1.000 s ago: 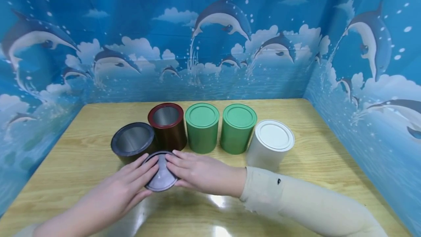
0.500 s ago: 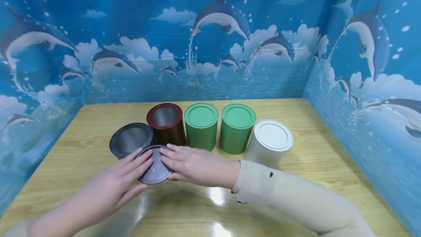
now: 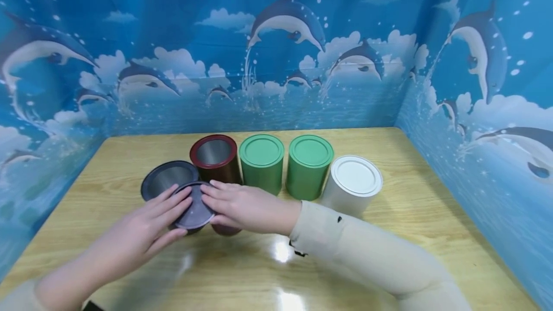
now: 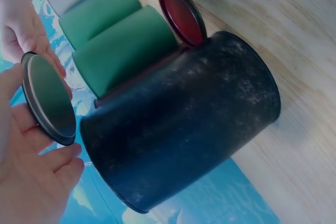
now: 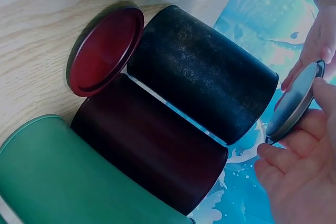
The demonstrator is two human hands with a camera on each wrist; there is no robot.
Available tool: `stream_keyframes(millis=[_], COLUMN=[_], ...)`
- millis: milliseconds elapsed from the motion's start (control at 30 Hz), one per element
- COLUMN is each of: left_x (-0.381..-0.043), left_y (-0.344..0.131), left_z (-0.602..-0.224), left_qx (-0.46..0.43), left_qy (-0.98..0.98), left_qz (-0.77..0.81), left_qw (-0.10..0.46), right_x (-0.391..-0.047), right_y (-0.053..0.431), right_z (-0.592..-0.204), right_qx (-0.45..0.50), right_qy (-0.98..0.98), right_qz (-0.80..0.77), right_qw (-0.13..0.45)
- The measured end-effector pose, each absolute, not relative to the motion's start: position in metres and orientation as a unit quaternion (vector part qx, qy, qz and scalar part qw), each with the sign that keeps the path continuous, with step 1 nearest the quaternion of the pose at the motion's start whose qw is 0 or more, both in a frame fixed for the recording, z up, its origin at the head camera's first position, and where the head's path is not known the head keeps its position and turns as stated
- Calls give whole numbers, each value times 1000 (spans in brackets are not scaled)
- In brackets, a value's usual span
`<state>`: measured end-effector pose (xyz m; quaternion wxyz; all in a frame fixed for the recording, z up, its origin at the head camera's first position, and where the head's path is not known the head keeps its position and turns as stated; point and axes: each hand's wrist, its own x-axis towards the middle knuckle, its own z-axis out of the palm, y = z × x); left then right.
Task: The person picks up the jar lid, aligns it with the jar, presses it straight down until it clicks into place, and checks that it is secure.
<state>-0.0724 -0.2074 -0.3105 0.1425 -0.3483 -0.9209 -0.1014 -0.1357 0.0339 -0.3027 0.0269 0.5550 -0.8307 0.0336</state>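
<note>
A round dark grey lid (image 3: 195, 211) is held level by both hands, above and just in front of the open black can (image 4: 181, 124). My left hand (image 3: 149, 227) grips its left edge, fingers lying over the top. On the opposite edge my right hand (image 3: 250, 208) holds it the same way, with the thumb at the rim. The lid's shiny underside shows in the left wrist view, apart from the can. Beside the black can stands an open dark red can (image 5: 149, 140). A red lid (image 5: 107, 51) leans against the foot of these two cans.
Two green cans (image 3: 261, 150) (image 3: 311, 151) with lids on stand right of the red can. A white lidded can (image 3: 356, 176) ends the row. All stand on a wood-grain table (image 3: 242, 272), with a blue dolphin curtain (image 3: 173, 52) behind and at the sides.
Both hands have carried the dark grey lid left and away from me, toward the black can's opening. The red lid has come into sight below the right hand. The cans stay put.
</note>
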Motion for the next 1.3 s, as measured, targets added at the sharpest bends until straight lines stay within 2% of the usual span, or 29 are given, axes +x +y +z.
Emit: stream_keyframes(millis=[367,600,767,1300], left_x=[-80,-83,-87,-99], left_y=[-213,-217,-223,-230], left_z=[-306,-306,-309,-306], left_qx=[-318,-291,-286,-271], left_qy=[-938,-950,-951,-957], left_qz=[-96,-95,-98,-96], left_qw=[101,68,67,40], right_x=[-145,-151,-156,-169], right_y=[23,17,10,-1], right_z=[-303,-303,-303,-302], right_qx=[537,543,547,538], right_qy=[-842,-838,-836,-840], right_qz=[48,56,54,59], right_qw=[-10,-15,-8,-39])
